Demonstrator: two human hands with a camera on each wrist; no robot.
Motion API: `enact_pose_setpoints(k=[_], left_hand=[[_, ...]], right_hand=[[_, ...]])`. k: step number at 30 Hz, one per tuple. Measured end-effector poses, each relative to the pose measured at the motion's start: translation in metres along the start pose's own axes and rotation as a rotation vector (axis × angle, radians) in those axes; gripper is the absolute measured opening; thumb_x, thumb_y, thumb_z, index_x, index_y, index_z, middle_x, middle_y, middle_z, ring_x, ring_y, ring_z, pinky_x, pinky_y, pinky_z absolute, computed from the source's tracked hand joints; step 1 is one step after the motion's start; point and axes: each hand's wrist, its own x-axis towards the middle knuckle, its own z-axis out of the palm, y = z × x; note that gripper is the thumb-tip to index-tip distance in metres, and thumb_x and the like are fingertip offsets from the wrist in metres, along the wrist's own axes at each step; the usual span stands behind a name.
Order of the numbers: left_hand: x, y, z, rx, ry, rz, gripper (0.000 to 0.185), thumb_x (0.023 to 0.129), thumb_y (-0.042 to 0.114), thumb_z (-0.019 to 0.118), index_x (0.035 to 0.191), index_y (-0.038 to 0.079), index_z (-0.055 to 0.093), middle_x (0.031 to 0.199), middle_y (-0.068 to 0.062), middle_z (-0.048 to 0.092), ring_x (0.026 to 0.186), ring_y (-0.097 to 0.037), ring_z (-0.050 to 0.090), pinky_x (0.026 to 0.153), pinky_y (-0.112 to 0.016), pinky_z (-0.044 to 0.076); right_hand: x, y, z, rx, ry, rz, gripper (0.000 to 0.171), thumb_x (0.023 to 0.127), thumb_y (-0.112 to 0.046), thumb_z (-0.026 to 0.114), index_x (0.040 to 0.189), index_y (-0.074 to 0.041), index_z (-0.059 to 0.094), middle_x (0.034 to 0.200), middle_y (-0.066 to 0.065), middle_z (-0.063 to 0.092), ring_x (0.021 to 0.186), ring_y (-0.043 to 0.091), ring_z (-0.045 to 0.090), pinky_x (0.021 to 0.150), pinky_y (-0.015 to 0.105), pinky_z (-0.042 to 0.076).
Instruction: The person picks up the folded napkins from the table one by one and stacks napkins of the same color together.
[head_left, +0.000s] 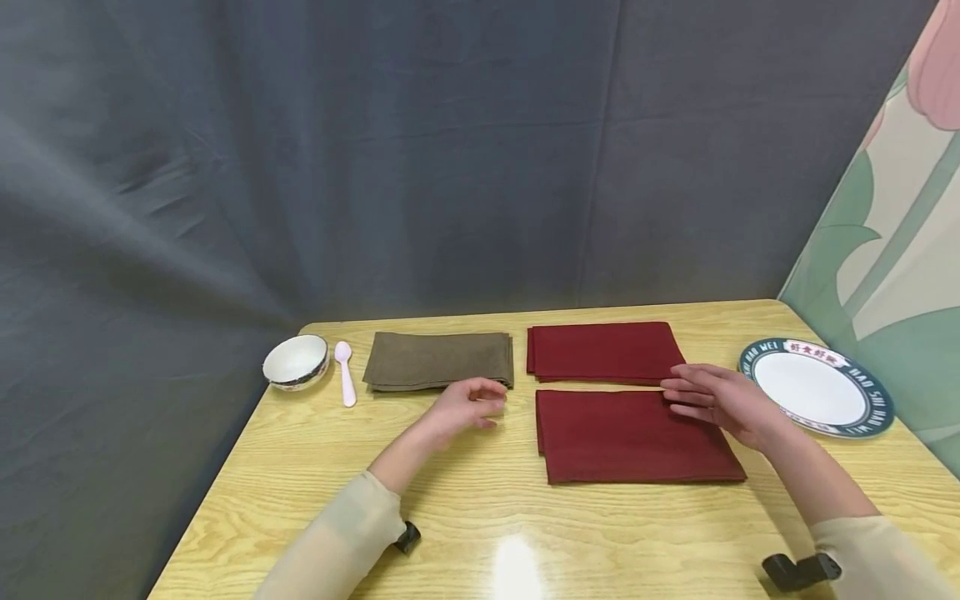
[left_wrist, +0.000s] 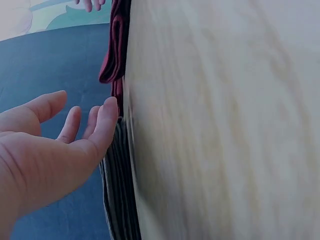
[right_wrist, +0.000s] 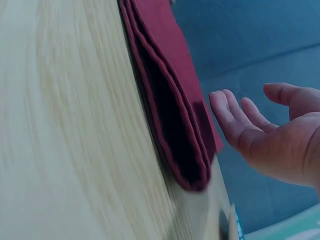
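Note:
Two folded dark red cloths lie one behind the other on the table: a front red cloth [head_left: 630,442] and a back red cloth [head_left: 600,352]. My right hand [head_left: 720,400] hovers over the right end of the front one, fingers loosely extended and holding nothing. In the right wrist view the folded edge of a red cloth [right_wrist: 175,105] shows beside the fingers. To the left, my left hand [head_left: 465,406] is just in front of a folded brown cloth [head_left: 442,358], fingers relaxed, nothing in them. The left wrist view shows the brown cloth's stacked layers [left_wrist: 120,185] near the fingertips.
A white bowl [head_left: 296,360] with a patterned outside stands at the table's left edge, with a pale pink spoon [head_left: 346,375] beside it. At the right edge lies a white plate [head_left: 810,387] with a dark lettered rim. A grey curtain [head_left: 450,150] hangs behind the wooden table [head_left: 450,517].

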Motion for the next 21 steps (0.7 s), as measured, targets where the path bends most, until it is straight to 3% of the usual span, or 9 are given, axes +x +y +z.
enact_pose_setpoints(k=[4, 13, 17, 21], left_hand=[[0.002, -0.002, 0.005, -0.01, -0.011, -0.008, 0.038, 0.101, 0.004, 0.061, 0.135, -0.011, 0.054, 0.131, -0.028, 0.055, 0.121, -0.042, 0.057, 0.091, -0.045, 0.056], [0.007, -0.004, 0.015, -0.024, -0.045, -0.017, 0.036, 0.1, 0.002, 0.062, 0.133, -0.011, 0.055, 0.129, -0.025, 0.057, 0.117, -0.037, 0.059, 0.089, -0.044, 0.057], [0.008, -0.005, 0.02, -0.007, -0.042, -0.021, 0.035, 0.099, 0.0, 0.062, 0.132, -0.01, 0.056, 0.126, -0.023, 0.059, 0.114, -0.034, 0.06, 0.089, -0.044, 0.057], [0.011, -0.005, 0.025, -0.006, -0.052, -0.031, 0.035, 0.098, 0.0, 0.063, 0.131, -0.009, 0.057, 0.12, -0.019, 0.061, 0.11, -0.03, 0.061, 0.088, -0.043, 0.058]], right_hand=[[-0.01, 0.0, -0.016, -0.036, 0.047, 0.002, 0.053, 0.108, -0.026, 0.053, 0.141, 0.012, 0.038, 0.112, 0.001, 0.073, 0.103, 0.015, 0.071, 0.088, 0.037, 0.057], [-0.025, 0.009, -0.044, -0.093, 0.071, -0.04, 0.021, 0.108, -0.019, 0.053, 0.121, -0.004, 0.056, 0.106, -0.001, 0.074, 0.096, 0.014, 0.072, 0.082, 0.035, 0.06], [-0.026, 0.012, -0.049, -0.157, 0.071, -0.018, 0.036, 0.108, -0.02, 0.052, 0.131, 0.008, 0.051, 0.109, -0.004, 0.073, 0.097, 0.014, 0.072, 0.082, 0.035, 0.06], [-0.026, 0.014, -0.049, -0.21, 0.042, 0.048, 0.057, 0.11, -0.021, 0.046, 0.144, 0.021, 0.028, 0.118, 0.007, 0.071, 0.099, 0.013, 0.071, 0.084, 0.04, 0.059]])
